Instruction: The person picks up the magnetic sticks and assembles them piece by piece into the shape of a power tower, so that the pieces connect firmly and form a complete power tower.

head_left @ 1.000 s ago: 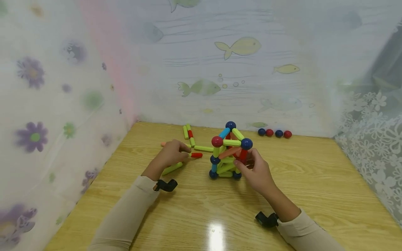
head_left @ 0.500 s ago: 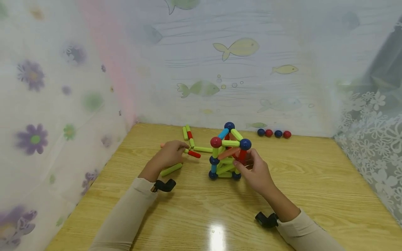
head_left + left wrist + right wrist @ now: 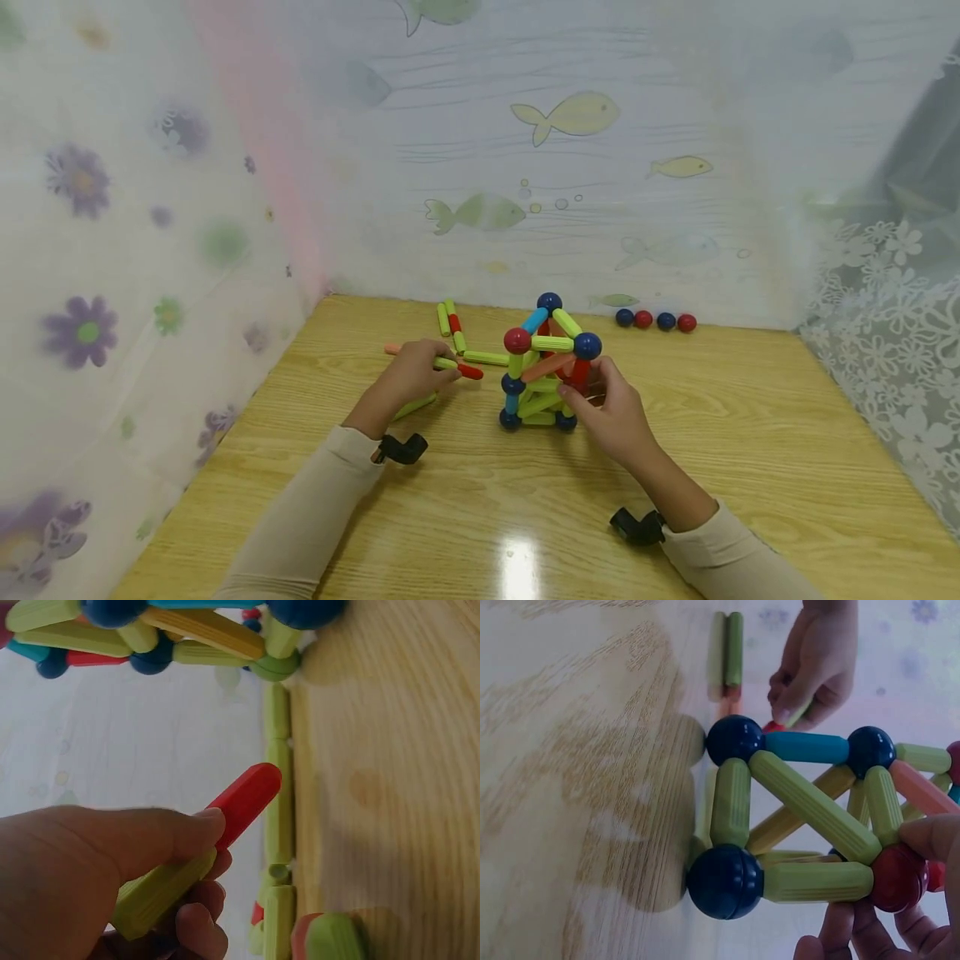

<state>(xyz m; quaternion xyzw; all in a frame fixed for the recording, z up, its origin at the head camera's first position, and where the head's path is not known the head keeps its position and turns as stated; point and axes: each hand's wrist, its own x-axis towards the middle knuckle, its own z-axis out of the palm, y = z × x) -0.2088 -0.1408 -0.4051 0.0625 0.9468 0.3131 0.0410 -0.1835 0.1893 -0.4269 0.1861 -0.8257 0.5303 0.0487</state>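
My left hand pinches a yellow-green magnetic rod with a red rod end to end with it. The thumb lies near where the two meet, and the red end points toward the structure. In the head view, a tower of magnetic rods and balls stands upright on the table. My right hand steadies its right side, thumb and fingers around a red ball. The left hand is left of the tower, apart from it. Part of the tower's far side is hidden.
Behind the left hand lie a yellow-green rod, a red-and-green chain of rods and a short green rod. An orange rod and a green rod are partly covered by that hand. Several loose balls line the back edge.
The left hand has shifted its grip on the joined rods; their red end tilted down and the thumb now sits nearer to it. The right hand and tower have stayed in place.
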